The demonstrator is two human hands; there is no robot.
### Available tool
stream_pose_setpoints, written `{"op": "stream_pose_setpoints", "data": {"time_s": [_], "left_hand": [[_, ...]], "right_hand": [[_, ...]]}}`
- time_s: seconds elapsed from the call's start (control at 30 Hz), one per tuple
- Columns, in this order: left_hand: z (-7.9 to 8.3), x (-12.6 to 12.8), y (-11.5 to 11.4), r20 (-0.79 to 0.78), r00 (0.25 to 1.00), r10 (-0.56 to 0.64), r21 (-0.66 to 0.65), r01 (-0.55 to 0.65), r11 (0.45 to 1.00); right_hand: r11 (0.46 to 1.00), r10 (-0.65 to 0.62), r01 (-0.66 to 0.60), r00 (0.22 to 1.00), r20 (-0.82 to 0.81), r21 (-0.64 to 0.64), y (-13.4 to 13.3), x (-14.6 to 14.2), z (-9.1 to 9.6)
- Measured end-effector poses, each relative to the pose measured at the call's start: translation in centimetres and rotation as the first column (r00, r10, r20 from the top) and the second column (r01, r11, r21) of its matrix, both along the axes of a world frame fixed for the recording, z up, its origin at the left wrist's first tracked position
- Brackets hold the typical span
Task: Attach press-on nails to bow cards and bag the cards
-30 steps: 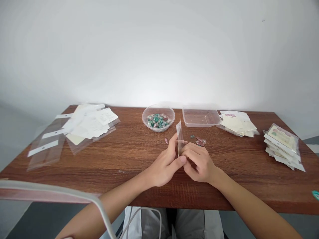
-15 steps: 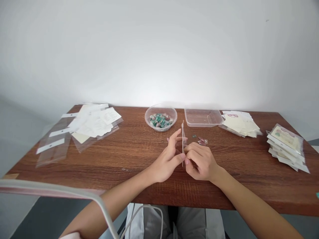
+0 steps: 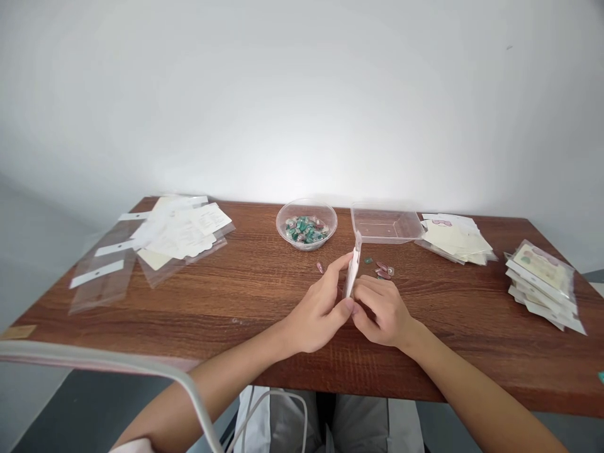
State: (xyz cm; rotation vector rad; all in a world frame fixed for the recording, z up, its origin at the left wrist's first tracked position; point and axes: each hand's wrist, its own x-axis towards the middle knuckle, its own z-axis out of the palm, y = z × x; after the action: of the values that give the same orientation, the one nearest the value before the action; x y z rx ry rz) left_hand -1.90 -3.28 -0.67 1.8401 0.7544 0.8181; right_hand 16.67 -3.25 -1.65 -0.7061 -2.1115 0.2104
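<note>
My left hand [image 3: 318, 308] and my right hand [image 3: 380, 311] meet above the middle of the wooden table [image 3: 264, 314]. Between them, held upright and edge-on, stands a small transparent plastic bag with a white card inside [image 3: 352, 274]. My left thumb and fingers pinch its lower part, and my right fingertips press against it from the other side. Just beyond my right hand lie several small pink and green charms [image 3: 382, 271]. A single pink charm [image 3: 319, 267] lies beyond my left hand.
A round transparent bowl of green and pink charms [image 3: 306, 224] and an empty transparent plastic tray [image 3: 387, 226] stand at the back. Loose bags and white cards [image 3: 155, 251] lie left, cream cards [image 3: 455, 238] right, and a stack of filled bags [image 3: 542, 283] far right.
The bag has turned from a thin edge-on sliver to show more of its white card, and it now tilts slightly right. The view has shifted a little, with the hands staying together.
</note>
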Motion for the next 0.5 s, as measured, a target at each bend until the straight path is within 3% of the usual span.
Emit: {"op": "stream_pose_setpoints", "data": {"time_s": [0.2,0.5], "left_hand": [[-0.35,0.08,0.05,-0.038,0.999,0.016,0.061,-0.014,0.998],[0.06,0.51,-0.27,-0.01,0.999,0.031,-0.113,-0.031,0.993]], "right_hand": [[0.999,0.004,-0.005,1.0,-0.027,-0.034,-0.12,-0.07,-0.17],[0.999,0.015,-0.016,0.999,-0.048,-0.028,-0.09,-0.24,-0.11]]}}
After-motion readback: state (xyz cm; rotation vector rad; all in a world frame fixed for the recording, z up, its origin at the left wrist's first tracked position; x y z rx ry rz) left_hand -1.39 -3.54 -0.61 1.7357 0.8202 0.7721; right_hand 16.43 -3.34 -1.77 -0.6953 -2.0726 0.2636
